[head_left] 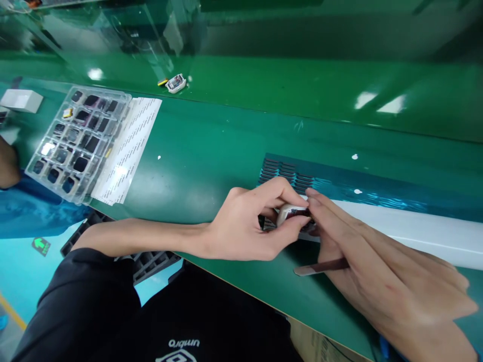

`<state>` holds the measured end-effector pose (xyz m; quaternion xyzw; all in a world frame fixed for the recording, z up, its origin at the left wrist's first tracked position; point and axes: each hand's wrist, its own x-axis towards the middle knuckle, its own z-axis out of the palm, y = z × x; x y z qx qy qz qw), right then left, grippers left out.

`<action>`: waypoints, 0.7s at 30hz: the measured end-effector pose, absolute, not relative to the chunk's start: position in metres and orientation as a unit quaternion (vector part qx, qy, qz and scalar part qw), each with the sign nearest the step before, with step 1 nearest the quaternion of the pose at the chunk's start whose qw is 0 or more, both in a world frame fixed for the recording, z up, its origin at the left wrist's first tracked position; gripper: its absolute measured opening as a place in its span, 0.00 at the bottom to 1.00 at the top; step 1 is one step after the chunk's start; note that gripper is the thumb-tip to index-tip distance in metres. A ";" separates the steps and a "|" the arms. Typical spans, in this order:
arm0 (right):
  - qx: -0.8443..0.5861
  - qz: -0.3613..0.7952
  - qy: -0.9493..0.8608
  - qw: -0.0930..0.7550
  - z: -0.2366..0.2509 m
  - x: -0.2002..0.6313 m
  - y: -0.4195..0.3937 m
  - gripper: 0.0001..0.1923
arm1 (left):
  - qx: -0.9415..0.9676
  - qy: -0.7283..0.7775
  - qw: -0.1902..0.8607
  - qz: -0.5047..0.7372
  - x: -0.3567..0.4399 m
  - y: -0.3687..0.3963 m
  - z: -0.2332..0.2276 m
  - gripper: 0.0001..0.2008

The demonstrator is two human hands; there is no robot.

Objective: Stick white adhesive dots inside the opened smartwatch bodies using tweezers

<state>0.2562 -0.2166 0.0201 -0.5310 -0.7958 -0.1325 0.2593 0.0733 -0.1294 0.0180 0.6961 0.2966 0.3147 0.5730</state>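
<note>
On green bench (pixel 211 166), left hand (pixel 245 223) pinches small white casing (pixel 290 213); right hand (pixel 362 261) fingertips touch casing, tweezers (pixel 320 267) tucked in grip. Clear parts tray (pixel 75 141) far left.

Green workbench (pixel 211 151): being lit from overhead, bright glare patches being reflected on its surface. Raised green ledge (pixel 302 85): being run along the far side. Clear partition (pixel 124 30): being stood behind the ledge. Pale blue floor (pixel 18 271): being marked by a green arrow (pixel 41 245).
</note>
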 end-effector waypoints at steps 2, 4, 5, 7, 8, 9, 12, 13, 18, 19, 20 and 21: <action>-0.534 -0.120 -0.789 0.281 0.021 0.255 -0.216 0.42 | 0.699 0.294 0.558 0.337 0.074 -0.128 0.018 0.04; -0.538 -0.086 -0.774 0.323 0.022 0.254 -0.214 0.42 | 0.702 0.281 0.552 0.351 0.075 -0.125 0.018 0.03; -0.545 -0.060 -0.762 0.345 0.022 0.253 -0.214 0.41 | 0.704 0.274 0.551 0.354 0.075 -0.124 0.018 0.03; -0.570 -0.005 -0.733 0.371 0.023 0.251 -0.213 0.39 | 0.708 0.261 0.553 0.354 0.075 -0.121 0.020 0.05; -0.583 0.019 -0.718 0.379 0.024 0.250 -0.213 0.37 | 0.712 0.256 0.553 0.350 0.074 -0.120 0.020 0.05; -0.596 0.042 -0.706 0.381 0.024 0.249 -0.213 0.33 | 0.716 0.250 0.552 0.346 0.073 -0.120 0.021 0.06; -0.621 0.104 -0.674 0.387 0.027 0.246 -0.212 0.17 | 0.730 0.235 0.550 0.329 0.072 -0.121 0.022 0.06; -0.626 0.124 -0.665 0.388 0.027 0.245 -0.211 0.12 | 0.733 0.232 0.548 0.328 0.072 -0.122 0.022 0.05; -0.624 0.150 -0.648 0.410 0.032 0.243 -0.205 0.14 | 0.722 0.235 0.562 0.329 0.072 -0.125 0.021 0.05; -0.619 0.149 -0.650 0.415 0.033 0.243 -0.204 0.18 | 0.718 0.237 0.568 0.325 0.072 -0.125 0.021 0.05; -0.616 0.150 -0.651 0.417 0.033 0.244 -0.204 0.21 | 0.716 0.239 0.572 0.321 0.073 -0.125 0.020 0.05; -0.616 0.149 -0.652 0.417 0.032 0.244 -0.204 0.22 | 0.715 0.242 0.574 0.319 0.073 -0.125 0.020 0.05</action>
